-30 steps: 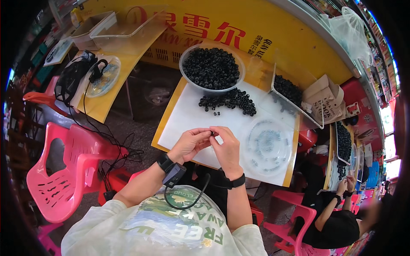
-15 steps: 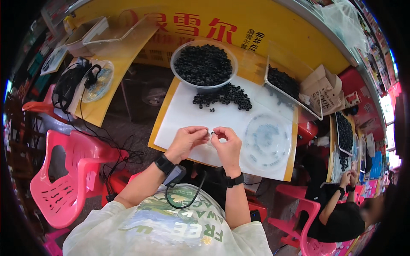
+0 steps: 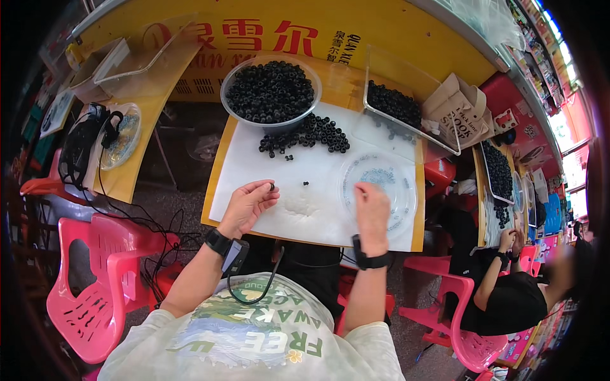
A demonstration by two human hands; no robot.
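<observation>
Over the near left part of a white board (image 3: 244, 159), my left hand (image 3: 246, 204) pinches a small round black piece (image 3: 272, 187) between thumb and fingertips. My right hand (image 3: 372, 213), smeared by motion, is over the near left side of a round clear plastic tray (image 3: 401, 222); its fingers are too blurred to read. Tiny pale-blue clear bits (image 3: 376, 176) lie in that tray. A single small black piece (image 3: 305, 183) rests on the board between my hands. Farther back spreads a loose pile of black ring-like pieces (image 3: 316, 131).
Behind the pile stands a round clear tub (image 3: 223, 95) heaped with black pieces. A tilted clear bin (image 3: 438, 147) holds more at right, beside a paper bag (image 3: 459, 111). Pink chairs (image 3: 95, 311) and cables flank me at left. A person in black (image 3: 511, 298) works at the right.
My hands were together over the board's near edge. The right hand has moved right to the clear tray, the left slightly left. A lone black piece now shows between them. The view has shifted.
</observation>
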